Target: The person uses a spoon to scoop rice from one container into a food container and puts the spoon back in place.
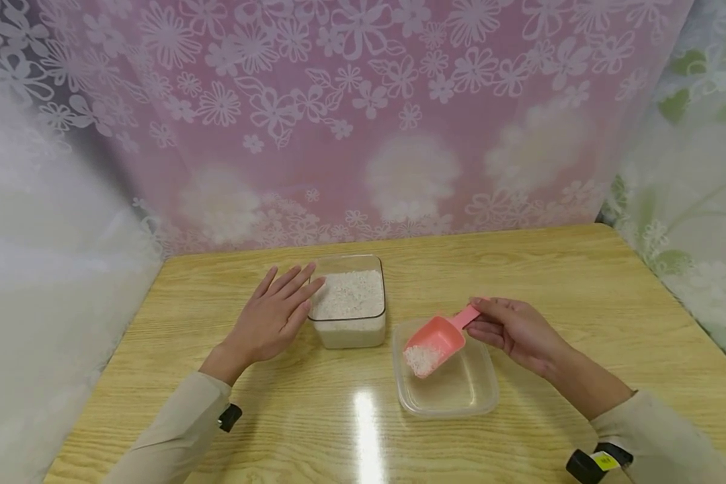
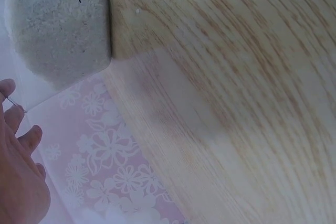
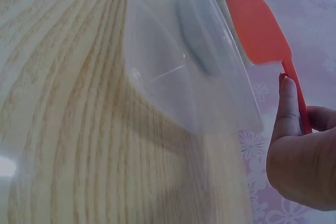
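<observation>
A clear square container (image 1: 353, 335) full of white rice (image 1: 351, 294) stands near the middle of the table. My left hand (image 1: 269, 323) lies against its left rim with fingers extended. In the left wrist view the rice shows through the container wall (image 2: 60, 24), and the left hand (image 2: 23, 166) is at the edge. With my right hand (image 1: 523, 336) I hold a pink scoop (image 1: 448, 334) by its handle. Some rice sits at the scoop's front lip. Below the scoop is a shallow translucent plastic box (image 1: 448, 406); in the right wrist view the scoop (image 3: 257, 24) is above that box's rim.
The wood-grain table (image 1: 290, 417) carries both containers, side by side. A pink flowered curtain (image 1: 339, 154) hangs behind its far edge, with pale curtains at the left (image 1: 54, 255) and right (image 1: 690, 222).
</observation>
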`<action>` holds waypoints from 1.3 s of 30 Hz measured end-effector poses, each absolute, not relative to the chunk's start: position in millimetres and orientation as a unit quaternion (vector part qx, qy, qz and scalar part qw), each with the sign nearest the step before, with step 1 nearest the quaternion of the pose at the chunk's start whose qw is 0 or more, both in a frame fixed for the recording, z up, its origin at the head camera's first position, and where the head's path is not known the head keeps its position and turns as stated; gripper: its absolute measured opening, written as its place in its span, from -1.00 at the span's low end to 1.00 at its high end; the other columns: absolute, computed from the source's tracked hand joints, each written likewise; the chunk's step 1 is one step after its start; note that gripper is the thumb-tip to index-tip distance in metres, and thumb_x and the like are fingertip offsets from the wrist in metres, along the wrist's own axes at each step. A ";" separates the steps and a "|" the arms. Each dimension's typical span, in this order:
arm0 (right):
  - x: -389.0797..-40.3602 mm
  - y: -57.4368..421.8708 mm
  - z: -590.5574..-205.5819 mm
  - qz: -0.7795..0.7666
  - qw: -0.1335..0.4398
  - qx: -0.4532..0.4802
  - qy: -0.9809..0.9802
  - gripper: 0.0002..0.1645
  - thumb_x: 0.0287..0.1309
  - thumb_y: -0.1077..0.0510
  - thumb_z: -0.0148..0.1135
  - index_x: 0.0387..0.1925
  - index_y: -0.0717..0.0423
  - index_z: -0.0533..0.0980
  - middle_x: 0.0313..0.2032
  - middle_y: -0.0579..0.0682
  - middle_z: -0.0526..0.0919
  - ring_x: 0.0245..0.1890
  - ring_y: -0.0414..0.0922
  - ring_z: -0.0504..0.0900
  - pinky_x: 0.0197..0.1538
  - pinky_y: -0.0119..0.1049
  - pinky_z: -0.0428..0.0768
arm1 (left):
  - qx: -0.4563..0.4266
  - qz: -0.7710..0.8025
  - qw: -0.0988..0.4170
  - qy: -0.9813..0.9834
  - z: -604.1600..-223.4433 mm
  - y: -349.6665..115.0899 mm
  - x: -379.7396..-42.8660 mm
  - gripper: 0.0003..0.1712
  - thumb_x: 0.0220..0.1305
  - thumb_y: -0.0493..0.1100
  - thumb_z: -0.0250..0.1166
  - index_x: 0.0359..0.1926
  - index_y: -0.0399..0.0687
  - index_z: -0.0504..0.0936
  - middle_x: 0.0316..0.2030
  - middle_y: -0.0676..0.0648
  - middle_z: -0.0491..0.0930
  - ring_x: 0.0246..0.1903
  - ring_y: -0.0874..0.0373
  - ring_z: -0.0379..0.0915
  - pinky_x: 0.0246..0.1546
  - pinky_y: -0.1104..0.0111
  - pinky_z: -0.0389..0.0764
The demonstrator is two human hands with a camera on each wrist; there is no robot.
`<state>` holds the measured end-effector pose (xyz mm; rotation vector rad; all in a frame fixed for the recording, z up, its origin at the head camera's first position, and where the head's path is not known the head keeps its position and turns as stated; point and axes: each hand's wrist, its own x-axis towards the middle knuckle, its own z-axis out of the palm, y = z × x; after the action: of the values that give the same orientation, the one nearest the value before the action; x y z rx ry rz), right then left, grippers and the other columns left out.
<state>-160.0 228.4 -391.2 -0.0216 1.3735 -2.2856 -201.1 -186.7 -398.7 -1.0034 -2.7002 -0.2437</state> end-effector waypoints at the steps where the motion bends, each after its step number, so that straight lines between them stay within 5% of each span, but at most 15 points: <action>1: -159.6 228.5 -392.1 -0.831 0.237 -0.011 0.504 -0.78 0.41 0.22 0.02 -0.16 0.25 0.57 -0.33 0.12 0.70 -0.30 -0.14 0.71 -0.09 -0.34 0.61 | -0.345 -0.084 0.125 -0.927 -398.3 -186.7 -201.0 -0.45 0.54 0.05 -0.27 0.47 0.14 0.13 0.47 0.01 -0.05 0.42 0.00 -0.11 0.40 0.06 -0.28; 39: -153.5 218.7 -392.2 -0.733 0.207 -0.019 0.648 -0.66 0.33 0.13 0.16 -0.17 0.40 0.39 -0.28 0.14 0.65 -0.27 -0.09 0.71 -0.09 -0.21 0.62 | -0.340 -0.090 0.126 -0.927 -399.4 -185.5 -200.1 -0.45 0.55 0.06 -0.30 0.47 0.15 0.14 0.47 0.03 -0.05 0.43 0.06 -0.14 0.40 0.06 -0.28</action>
<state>-153.5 218.7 -392.2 -0.0521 1.8030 -2.0413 -200.1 -185.5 -399.4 -0.9913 -2.7001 -0.2625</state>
